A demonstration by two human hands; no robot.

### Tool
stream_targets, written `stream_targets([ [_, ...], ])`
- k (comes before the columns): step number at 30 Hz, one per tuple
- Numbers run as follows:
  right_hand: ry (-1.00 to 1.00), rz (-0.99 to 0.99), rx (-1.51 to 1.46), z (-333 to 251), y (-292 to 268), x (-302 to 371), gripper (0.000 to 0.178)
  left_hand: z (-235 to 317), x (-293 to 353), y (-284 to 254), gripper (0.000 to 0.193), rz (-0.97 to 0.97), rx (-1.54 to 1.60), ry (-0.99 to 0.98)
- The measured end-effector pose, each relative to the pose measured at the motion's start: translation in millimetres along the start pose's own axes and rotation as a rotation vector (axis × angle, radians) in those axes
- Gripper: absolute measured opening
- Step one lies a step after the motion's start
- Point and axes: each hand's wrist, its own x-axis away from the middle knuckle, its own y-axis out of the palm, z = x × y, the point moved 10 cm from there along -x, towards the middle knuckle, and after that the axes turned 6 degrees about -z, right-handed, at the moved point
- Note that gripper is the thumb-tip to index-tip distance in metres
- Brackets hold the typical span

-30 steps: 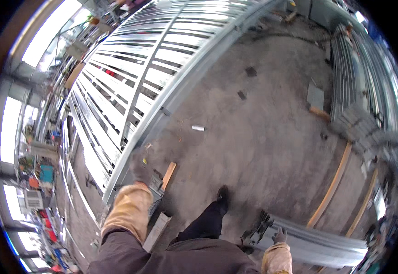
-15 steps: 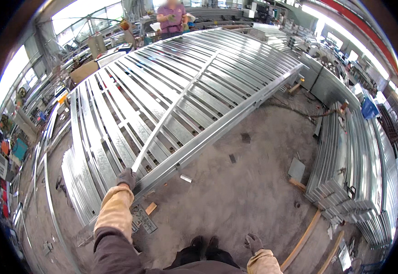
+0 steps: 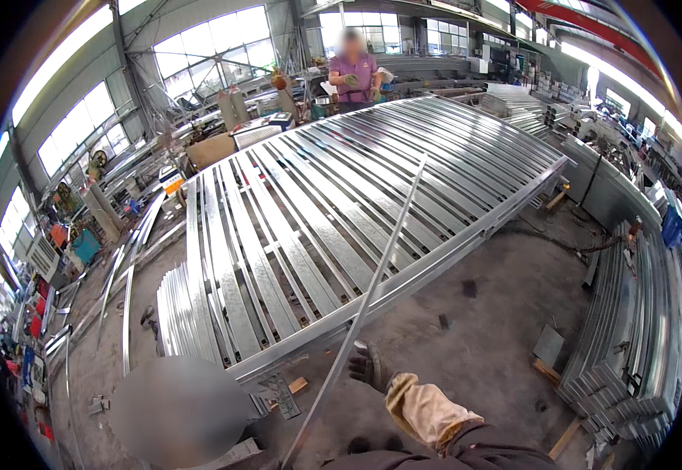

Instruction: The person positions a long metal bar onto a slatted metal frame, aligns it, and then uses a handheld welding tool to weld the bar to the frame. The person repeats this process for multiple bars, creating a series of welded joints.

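The bar (image 3: 368,295) crosses the frame (image 3: 451,251), stacked profiles (image 3: 631,321) to the right, a person (image 3: 354,77) behind.

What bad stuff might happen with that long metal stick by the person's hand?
The right hand looks open beside the long metal bar, so the bar might slip or swing if nothing else holds it firmly; I can't see the left hand.

The bar's far end is over the slatted metal frame, so it might catch in a gap.

Flat metal pieces and a wood block lie on the floor, so someone could trip.
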Motion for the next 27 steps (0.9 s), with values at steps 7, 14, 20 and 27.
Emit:
stream_targets([
  [7, -0.092, 0.073, -0.372, 0.2, 50.7, -41.6, 0.040, -60.1, -41.8, 3.4, 0.040, 0.154, 0.159, -0.031],
  [14, 0.016, -0.275, -0.269, 84.1, 186.4, 7.7, 0.027, -84.9, -38.6, -50.5, 0.037, 0.264, 0.221, -0.006],
  [20, 0.180, -0.584, -0.155, 142.0, 298.5, 29.0, 0.025, -137.1, -18.7, -93.3, 0.035, 0.345, 0.281, -0.018],
  [27, -0.056, -0.437, -0.021, 106.4, 366.7, -42.3, 0.030, -206.0, 29.6, -107.5, 0.033, 0.520, 0.413, -0.131],
])
